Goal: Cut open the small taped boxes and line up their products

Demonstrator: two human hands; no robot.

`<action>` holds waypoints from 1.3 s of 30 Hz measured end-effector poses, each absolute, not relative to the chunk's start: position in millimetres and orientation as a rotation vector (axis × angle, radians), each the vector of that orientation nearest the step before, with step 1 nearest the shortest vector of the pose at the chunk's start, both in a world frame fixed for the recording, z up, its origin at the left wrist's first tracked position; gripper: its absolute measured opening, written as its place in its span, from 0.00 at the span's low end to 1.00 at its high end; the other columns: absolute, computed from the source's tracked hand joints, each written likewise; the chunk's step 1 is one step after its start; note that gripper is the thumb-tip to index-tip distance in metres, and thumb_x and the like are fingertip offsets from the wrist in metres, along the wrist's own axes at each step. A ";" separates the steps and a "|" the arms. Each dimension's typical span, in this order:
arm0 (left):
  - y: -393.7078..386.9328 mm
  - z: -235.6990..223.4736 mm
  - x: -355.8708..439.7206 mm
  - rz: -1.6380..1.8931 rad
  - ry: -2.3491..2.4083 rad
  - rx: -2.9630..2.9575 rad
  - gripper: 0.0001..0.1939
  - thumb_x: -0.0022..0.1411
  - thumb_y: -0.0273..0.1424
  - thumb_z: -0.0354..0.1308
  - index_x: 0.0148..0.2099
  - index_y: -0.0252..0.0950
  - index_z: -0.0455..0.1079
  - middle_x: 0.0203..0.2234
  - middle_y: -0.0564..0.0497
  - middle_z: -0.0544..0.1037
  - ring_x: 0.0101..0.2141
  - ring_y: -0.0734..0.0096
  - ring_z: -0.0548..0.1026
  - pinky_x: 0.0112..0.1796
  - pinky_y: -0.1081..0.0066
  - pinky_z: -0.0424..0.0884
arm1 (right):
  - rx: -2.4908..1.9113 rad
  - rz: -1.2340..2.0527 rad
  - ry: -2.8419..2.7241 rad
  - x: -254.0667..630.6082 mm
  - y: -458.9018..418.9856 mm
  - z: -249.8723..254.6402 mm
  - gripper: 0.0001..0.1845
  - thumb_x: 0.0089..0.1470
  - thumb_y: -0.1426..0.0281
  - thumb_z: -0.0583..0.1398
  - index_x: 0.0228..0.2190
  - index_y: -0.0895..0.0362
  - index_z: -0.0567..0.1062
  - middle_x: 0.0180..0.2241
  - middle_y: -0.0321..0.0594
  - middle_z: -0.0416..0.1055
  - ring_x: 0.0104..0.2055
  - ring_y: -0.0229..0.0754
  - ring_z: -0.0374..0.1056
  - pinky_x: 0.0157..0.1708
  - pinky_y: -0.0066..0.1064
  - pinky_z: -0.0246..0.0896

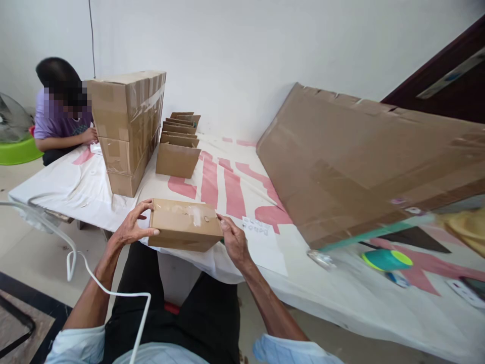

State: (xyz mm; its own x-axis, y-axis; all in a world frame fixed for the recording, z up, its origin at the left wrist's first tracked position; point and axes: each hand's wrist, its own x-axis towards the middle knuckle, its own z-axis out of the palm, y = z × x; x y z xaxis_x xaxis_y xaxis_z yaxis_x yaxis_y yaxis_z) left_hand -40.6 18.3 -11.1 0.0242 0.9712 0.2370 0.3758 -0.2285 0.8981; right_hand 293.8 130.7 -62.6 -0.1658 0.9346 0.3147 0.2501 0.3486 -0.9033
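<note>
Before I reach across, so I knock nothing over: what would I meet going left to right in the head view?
Bright green base, person in purple, tall box stack, held carton, right hand, white paper, teal-and-yellow round object.

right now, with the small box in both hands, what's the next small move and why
Probably ease the small box inward over the table: the left hand and right hand hold its opposite ends, and it appears over the near edge.
</note>
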 end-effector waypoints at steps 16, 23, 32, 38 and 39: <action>25.5 -30.7 -37.3 1.233 1.404 1.530 0.35 0.56 0.50 0.74 0.62 0.46 0.73 0.75 0.40 0.57 0.73 0.41 0.60 0.64 0.47 0.68 | -1.117 0.756 -1.819 312.2 148.3 -79.3 0.31 0.68 0.45 0.52 0.48 0.56 0.82 0.48 0.52 0.81 0.51 0.54 0.76 0.49 0.44 0.73; 25.2 -30.5 -36.4 1.206 1.426 1.559 0.36 0.56 0.51 0.73 0.63 0.47 0.72 0.75 0.42 0.58 0.72 0.40 0.60 0.64 0.47 0.69 | -1.364 0.294 -2.288 346.6 167.9 -127.0 0.14 0.61 0.61 0.60 0.45 0.53 0.78 0.43 0.49 0.77 0.48 0.55 0.72 0.48 0.44 0.68; 27.5 -29.4 -33.6 1.246 1.382 1.589 0.34 0.59 0.50 0.71 0.63 0.45 0.70 0.72 0.40 0.60 0.71 0.43 0.61 0.63 0.48 0.69 | -1.464 0.254 -1.962 341.8 167.6 -96.2 0.15 0.65 0.61 0.50 0.37 0.53 0.74 0.35 0.46 0.73 0.38 0.50 0.67 0.39 0.39 0.62; 27.8 -28.8 -33.3 1.245 1.392 1.583 0.34 0.59 0.50 0.71 0.63 0.45 0.69 0.70 0.40 0.61 0.70 0.42 0.62 0.63 0.49 0.70 | -1.191 0.527 -1.797 327.2 153.9 -3.3 0.21 0.64 0.48 0.59 0.36 0.53 0.77 0.27 0.35 0.70 0.30 0.45 0.63 0.31 0.34 0.60; 27.7 -28.6 -33.2 1.245 1.396 1.581 0.35 0.59 0.50 0.71 0.64 0.46 0.68 0.70 0.40 0.61 0.70 0.42 0.62 0.63 0.49 0.70 | -1.116 0.586 -1.863 318.7 148.4 11.6 0.21 0.63 0.48 0.60 0.35 0.53 0.78 0.27 0.35 0.71 0.30 0.44 0.64 0.31 0.34 0.61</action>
